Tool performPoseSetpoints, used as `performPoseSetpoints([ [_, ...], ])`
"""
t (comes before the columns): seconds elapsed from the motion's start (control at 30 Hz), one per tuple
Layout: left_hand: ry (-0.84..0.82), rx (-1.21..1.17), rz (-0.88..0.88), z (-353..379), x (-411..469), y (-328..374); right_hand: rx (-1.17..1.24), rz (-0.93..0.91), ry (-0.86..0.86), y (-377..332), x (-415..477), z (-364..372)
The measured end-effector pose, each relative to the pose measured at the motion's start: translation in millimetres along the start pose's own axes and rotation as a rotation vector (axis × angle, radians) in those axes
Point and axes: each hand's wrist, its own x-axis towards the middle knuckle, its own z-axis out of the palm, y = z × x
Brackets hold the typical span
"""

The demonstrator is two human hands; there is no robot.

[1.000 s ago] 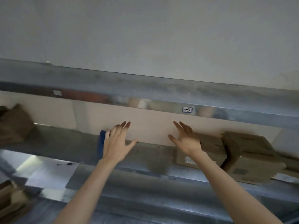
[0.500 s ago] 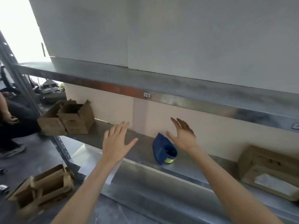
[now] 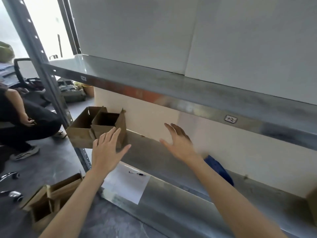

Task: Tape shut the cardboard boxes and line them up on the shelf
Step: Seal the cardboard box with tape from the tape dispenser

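Hands are held spread wide, nothing gripped in left hand (image 3: 108,149) or right hand (image 3: 180,144), and the open cardboard boxes (image 3: 80,133) are found way closer to the left now.

Storeroom: metal racking (image 3: 188,93), open cardboard boxes (image 3: 96,127).

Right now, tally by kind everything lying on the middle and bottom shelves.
Open cardboard boxes: 2
Cardboard box cut off at the right edge: 1
Blue tape dispenser: 1
Sheet of paper: 1
Pen: 1
Total: 6
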Motion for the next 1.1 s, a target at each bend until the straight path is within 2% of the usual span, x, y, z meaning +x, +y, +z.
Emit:
performPoseSetpoints([
  [0.37,-0.061,-0.010,-0.101,33.8,74.5,-58.2,0.052,-0.142,-0.117,-52.3,115.7,59.9],
  [0.6,-0.088,-0.080,-0.130,58.2,95.8,-70.9,0.065,-0.141,-0.128,-56.1,143.8,81.6],
  [0.9,-0.058,-0.133,-0.030,68.3,99.0,-92.8,0.048,-0.081,-0.157,-70.4,151.5,93.9],
  [1.1,-0.074,-0.212,0.124,69.0,99.6,-119.1,0.071,-0.005,-0.191,-76.2,143.6,96.0],
])
